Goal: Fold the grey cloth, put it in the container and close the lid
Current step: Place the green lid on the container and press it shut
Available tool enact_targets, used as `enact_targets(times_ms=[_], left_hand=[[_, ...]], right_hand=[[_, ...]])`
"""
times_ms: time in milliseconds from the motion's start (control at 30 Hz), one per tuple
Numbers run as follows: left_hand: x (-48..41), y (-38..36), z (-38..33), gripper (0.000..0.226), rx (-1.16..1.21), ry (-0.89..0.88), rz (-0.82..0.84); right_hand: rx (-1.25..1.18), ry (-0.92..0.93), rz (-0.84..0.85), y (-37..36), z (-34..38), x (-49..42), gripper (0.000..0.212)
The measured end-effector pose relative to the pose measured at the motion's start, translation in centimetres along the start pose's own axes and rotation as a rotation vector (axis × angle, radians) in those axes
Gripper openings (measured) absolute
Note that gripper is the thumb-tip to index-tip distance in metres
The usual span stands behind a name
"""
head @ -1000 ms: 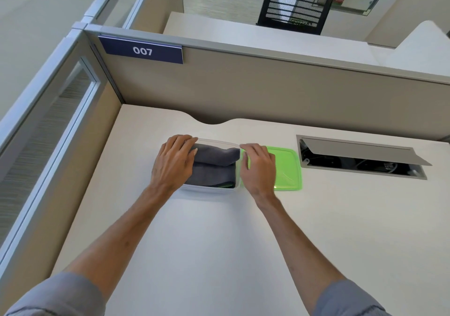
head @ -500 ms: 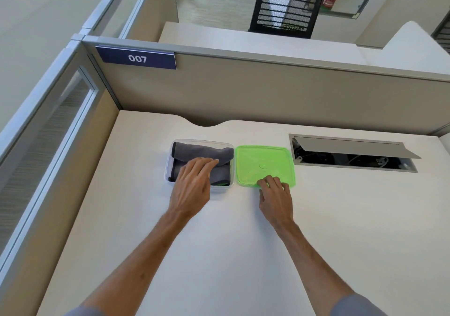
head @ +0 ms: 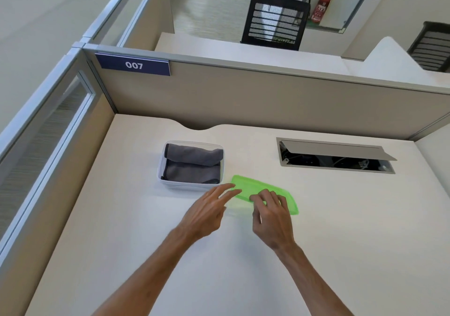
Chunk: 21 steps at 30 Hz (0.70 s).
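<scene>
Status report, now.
Right hand grips lid, tilted off desk; left hand at its edge. Cloth folded in container, open. Nothing in the way.

This is an open-plan office. A pale desk (head: 316, 242) stands inside beige cubicle partitions (head: 243, 101), one with a number plate "007" (head: 134, 65). The desk has a cable hatch (head: 336, 156). Behind are mesh office chairs (head: 275, 21) and a fire extinguisher (head: 321, 7).

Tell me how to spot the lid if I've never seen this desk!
Find the pale desk under the blue 007 sign. Near its middle sits a clear container with a folded grey cloth inside. Just right of it, tilted up at the right hand, is the lid: the only bright green thing there, thin and see-through.
</scene>
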<state>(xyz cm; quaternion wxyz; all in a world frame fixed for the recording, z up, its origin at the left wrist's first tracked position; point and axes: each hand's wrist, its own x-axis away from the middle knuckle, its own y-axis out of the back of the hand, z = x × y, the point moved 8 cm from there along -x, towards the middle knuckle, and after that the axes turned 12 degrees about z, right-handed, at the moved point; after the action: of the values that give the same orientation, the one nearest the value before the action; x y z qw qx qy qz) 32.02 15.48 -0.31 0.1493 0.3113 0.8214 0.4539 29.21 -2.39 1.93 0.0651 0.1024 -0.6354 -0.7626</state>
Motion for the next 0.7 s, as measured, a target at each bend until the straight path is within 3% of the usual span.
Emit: enact_targets(times_ms=[133, 300, 400, 567, 700], left_hand=[[0.3, 0.2, -0.1, 0.058, 0.212, 0.079, -0.004], [0.8, 2.0, 1.7, 0.027, 0.746, 0.222, -0.038], [1.8, 3.0, 2.2, 0.024, 0.982, 0.224, -0.045], [3.9, 4.6, 4.0, 0.027, 1.148, 0.253, -0.112], [5.2, 6.7, 6.4, 0.033, 1.214, 0.29, -0.22]], right_hand=[[-0.003, 0.094, -0.06, 2.8, 1.4, 1.5, 0.029], [-0.115, 0.098, -0.102, 6.3, 2.8, 0.9, 0.033], [-0.248, 0.063, -0.112, 7.8, 3.8, -0.7, 0.027], [-0.361, -0.001, -0.144, 8.9, 5.2, -3.4, 0.03], [-0.533, -0.24, -0.287, 8.8, 3.1, -3.4, 0.036]])
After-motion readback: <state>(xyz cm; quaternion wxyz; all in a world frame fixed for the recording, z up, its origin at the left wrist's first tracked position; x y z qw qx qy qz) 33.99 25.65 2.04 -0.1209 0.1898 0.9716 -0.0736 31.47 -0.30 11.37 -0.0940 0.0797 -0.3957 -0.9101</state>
